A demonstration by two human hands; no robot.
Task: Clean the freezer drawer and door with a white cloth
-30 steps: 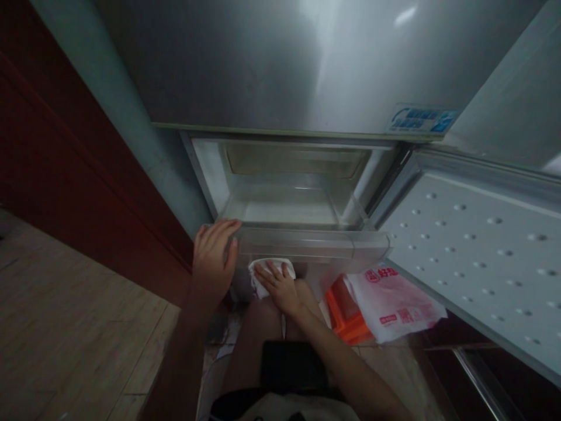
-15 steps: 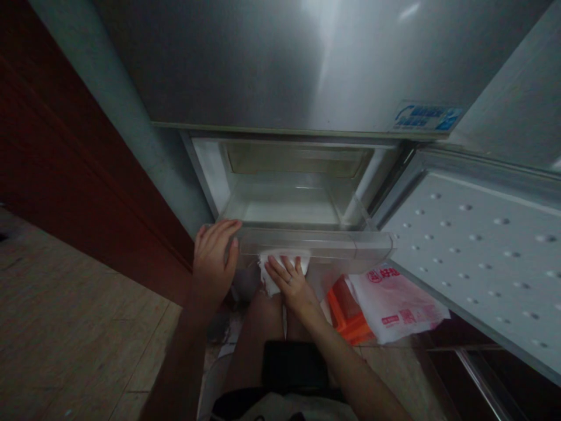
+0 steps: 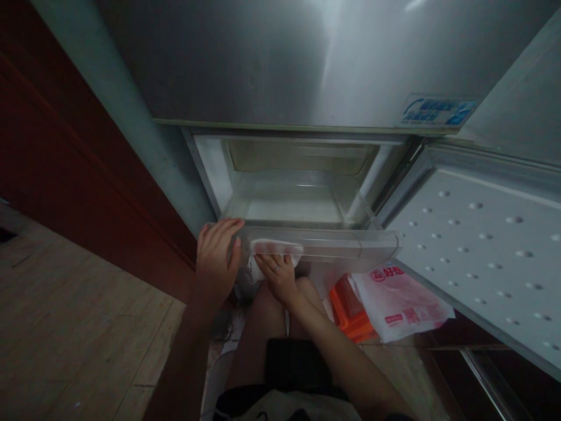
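Observation:
A clear plastic freezer drawer (image 3: 333, 244) is pulled out of the lower compartment of the fridge. My left hand (image 3: 217, 254) grips its front left corner, fingers laid over the top rim and thumb on the front side. Against the drawer's front, left of its middle, my right hand (image 3: 280, 278) presses a white cloth (image 3: 258, 270). The right fingertips reach up behind the clear handle lip and show through it, with the cloth spread around them. Whether the cloth is fabric or paper, I cannot tell.
The fridge's lower door (image 3: 491, 251) stands open at the right. Below it lie an orange container (image 3: 350, 310) and a white plastic bag (image 3: 401, 304) with red print. A reddish-brown wooden panel (image 3: 79, 152) borders the left. My knees are under the drawer.
My right hand has moved up and slightly left with the cloth, its fingers now tucked behind the handle lip. My left hand stays at the drawer's corner.

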